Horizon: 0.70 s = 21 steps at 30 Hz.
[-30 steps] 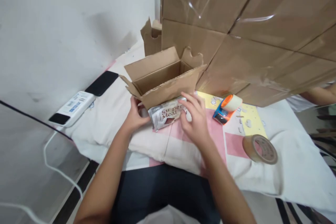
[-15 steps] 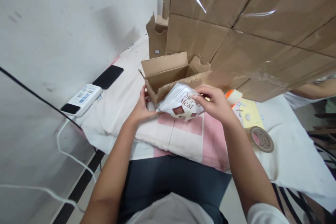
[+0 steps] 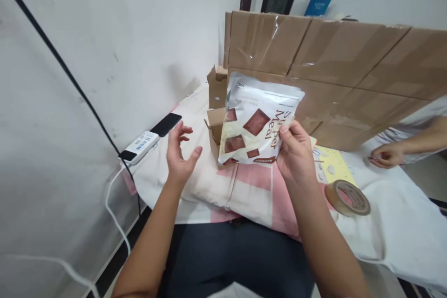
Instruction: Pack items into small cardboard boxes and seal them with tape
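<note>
My right hand (image 3: pixel 296 151) grips the right edge of a white and silver pouch (image 3: pixel 258 121) printed "Super Meal", with dark red squares on its front. The pouch is held up, its front turned toward me and its lettering running sideways. Behind it stands an open cardboard box (image 3: pixel 214 132), mostly hidden by the pouch. My left hand (image 3: pixel 181 153) is raised to the left of the box, fingers apart, holding nothing.
A wall of taped cardboard boxes (image 3: pixel 324 56) rises behind. A phone (image 3: pixel 166 125) and a white power bank (image 3: pixel 141 146) lie at left. A tape roll (image 3: pixel 347 198) sits at right beside a yellow sheet (image 3: pixel 333 165). Another person's hand (image 3: pixel 387 154) is at far right.
The pouch has come up from against the box's front and now faces me. My left hand has let go and moved off to the left. The view has tilted up.
</note>
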{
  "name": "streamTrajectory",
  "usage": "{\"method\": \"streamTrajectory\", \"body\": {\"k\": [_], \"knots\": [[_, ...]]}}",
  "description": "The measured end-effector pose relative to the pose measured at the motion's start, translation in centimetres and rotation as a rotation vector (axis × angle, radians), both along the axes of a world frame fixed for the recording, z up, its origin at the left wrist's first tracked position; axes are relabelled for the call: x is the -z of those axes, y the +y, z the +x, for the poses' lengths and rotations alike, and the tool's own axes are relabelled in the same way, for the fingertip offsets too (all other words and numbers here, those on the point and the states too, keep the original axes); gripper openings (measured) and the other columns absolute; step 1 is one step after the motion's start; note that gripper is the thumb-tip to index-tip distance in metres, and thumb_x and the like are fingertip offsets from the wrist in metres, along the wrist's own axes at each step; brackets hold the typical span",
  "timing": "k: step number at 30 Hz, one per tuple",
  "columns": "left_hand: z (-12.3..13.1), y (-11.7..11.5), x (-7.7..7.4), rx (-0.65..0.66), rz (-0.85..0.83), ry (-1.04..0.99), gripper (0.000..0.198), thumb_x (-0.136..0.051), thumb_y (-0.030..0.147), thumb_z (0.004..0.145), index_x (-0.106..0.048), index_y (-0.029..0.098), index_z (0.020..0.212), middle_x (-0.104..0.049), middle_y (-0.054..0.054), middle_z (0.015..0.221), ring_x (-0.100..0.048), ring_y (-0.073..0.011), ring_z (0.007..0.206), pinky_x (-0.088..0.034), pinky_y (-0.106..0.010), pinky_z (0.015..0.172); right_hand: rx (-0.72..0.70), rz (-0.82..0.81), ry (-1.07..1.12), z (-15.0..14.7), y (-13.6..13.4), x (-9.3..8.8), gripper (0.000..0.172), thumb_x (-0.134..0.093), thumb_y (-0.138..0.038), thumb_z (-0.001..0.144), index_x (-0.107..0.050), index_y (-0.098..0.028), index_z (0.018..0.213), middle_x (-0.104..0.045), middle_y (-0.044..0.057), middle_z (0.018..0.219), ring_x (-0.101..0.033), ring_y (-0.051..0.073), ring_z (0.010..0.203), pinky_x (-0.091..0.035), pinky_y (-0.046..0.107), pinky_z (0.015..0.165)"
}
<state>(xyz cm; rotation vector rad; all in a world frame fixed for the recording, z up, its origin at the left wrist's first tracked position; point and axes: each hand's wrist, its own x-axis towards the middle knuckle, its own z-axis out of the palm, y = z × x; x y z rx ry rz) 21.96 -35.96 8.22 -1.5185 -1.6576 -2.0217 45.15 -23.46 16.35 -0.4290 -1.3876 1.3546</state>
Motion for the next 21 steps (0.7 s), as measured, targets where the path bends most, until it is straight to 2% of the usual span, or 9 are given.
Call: {"method": "streamTrajectory", "body": {"k": [1, 3, 6, 8, 10, 13, 15, 17, 21], "knots": [[0.5, -0.4, -2.1, 0.000, 0.055, -0.046, 0.061, -0.065, 0.046, 0.090, -0.047, 0.029, 0.146, -0.064, -0.009, 0.126, -0.064, -0.0234, 0.114, -0.053, -0.040, 0.096, -0.013, -0.013, 0.038, -0.3, -0.3, -0.1, 0.023, -0.077, -0.045, 0.082, -0.064, -0.026, 0.088, -0.076, 0.002, 0.097, -0.074, 0.022, 0.091, -0.061, 0.038, 0.078], [1.7, -0.9, -5.9, 0.126, -0.002, -0.083, 0.045, -0.063, 0.047, 0.092, -0.063, 0.025, 0.131, -0.071, -0.006, 0.109, -0.069, -0.0206, 0.098, -0.055, -0.034, 0.087, -0.034, -0.045, 0.113, -1.0, -0.9, -0.1, 0.024, -0.081, -0.043, 0.078, -0.066, -0.026, 0.086, -0.077, 0.000, 0.094, -0.073, 0.021, 0.088, -0.061, 0.037, 0.081], [3.3, -1.0, -9.5, 0.296, -0.156, -0.061, 0.031, -0.068, 0.045, 0.090, -0.075, 0.021, 0.108, -0.076, -0.005, 0.095, -0.070, -0.0180, 0.085, -0.054, -0.028, 0.077, -0.022, -0.060, 0.187, -1.8, -1.4, -0.2, 0.021, -0.081, -0.041, 0.079, -0.069, -0.026, 0.088, -0.077, -0.001, 0.093, -0.073, 0.019, 0.085, -0.060, 0.036, 0.084], [3.8, -0.9, -10.3, 0.254, -0.161, -0.039, 0.025, -0.069, 0.043, 0.090, -0.078, 0.020, 0.096, -0.077, -0.003, 0.088, -0.069, -0.0163, 0.078, -0.053, -0.025, 0.072, 0.030, -0.002, 0.175, -1.9, -1.2, -0.3, 0.020, -0.078, -0.041, 0.082, -0.071, -0.027, 0.094, -0.077, 0.000, 0.097, -0.072, 0.021, 0.090, -0.059, 0.038, 0.087], [3.7, -0.5, -10.5, 0.151, -0.119, -0.037, 0.024, -0.070, 0.042, 0.088, -0.078, 0.020, 0.089, -0.076, -0.002, 0.083, -0.068, -0.0153, 0.074, -0.052, -0.024, 0.069, 0.145, 0.139, 0.084, -1.5, -0.4, 0.0, 0.023, -0.072, -0.042, 0.087, -0.072, -0.027, 0.104, -0.076, 0.002, 0.105, -0.071, 0.023, 0.099, -0.056, 0.041, 0.093], [2.7, 0.4, -10.9, 0.051, -0.083, -0.049, 0.023, -0.072, 0.041, 0.086, -0.078, 0.019, 0.084, -0.075, -0.001, 0.077, -0.066, -0.0148, 0.070, -0.050, -0.023, 0.065, 0.302, 0.454, -0.260, -0.2, 1.3, 1.4, 0.022, -0.065, -0.040, 0.091, -0.072, -0.025, 0.105, -0.075, 0.006, 0.109, -0.066, 0.026, 0.109, -0.048, 0.048, 0.103], [1.8, 1.3, -11.4, 0.027, -0.087, -0.038, 0.024, -0.071, 0.041, 0.085, -0.078, 0.018, 0.082, -0.074, -0.001, 0.074, -0.065, -0.0146, 0.067, -0.049, -0.023, 0.061, 0.305, 0.640, -0.554, 0.6, 2.1, 2.8, 0.017, -0.066, -0.037, 0.089, -0.073, -0.024, 0.097, -0.075, 0.007, 0.106, -0.065, 0.028, 0.108, -0.040, 0.055, 0.110], [1.0, 2.4, -12.0, 0.021, -0.099, -0.020, 0.026, -0.071, 0.042, 0.085, -0.078, 0.018, 0.081, -0.073, -0.001, 0.071, -0.064, -0.0141, 0.065, -0.048, -0.022, 0.058, 0.257, 0.770, -0.745, 1.3, 2.4, 4.4, 0.016, -0.066, -0.035, 0.089, -0.073, -0.023, 0.097, -0.074, 0.007, 0.108, -0.063, 0.029, 0.109, -0.037, 0.056, 0.111], [-0.3, 5.0, -13.6, 0.012, -0.162, 0.040, 0.028, -0.068, 0.044, 0.085, -0.077, 0.018, 0.082, -0.069, 0.001, 0.067, -0.060, -0.0132, 0.060, -0.045, -0.021, 0.051, 0.236, 0.921, -0.891, 2.1, 1.7, 6.8, 0.037, -0.065, -0.032, 0.089, -0.067, -0.021, 0.125, -0.061, 0.011, 0.140, -0.050, 0.033, 0.126, -0.039, 0.053, 0.107]]}}
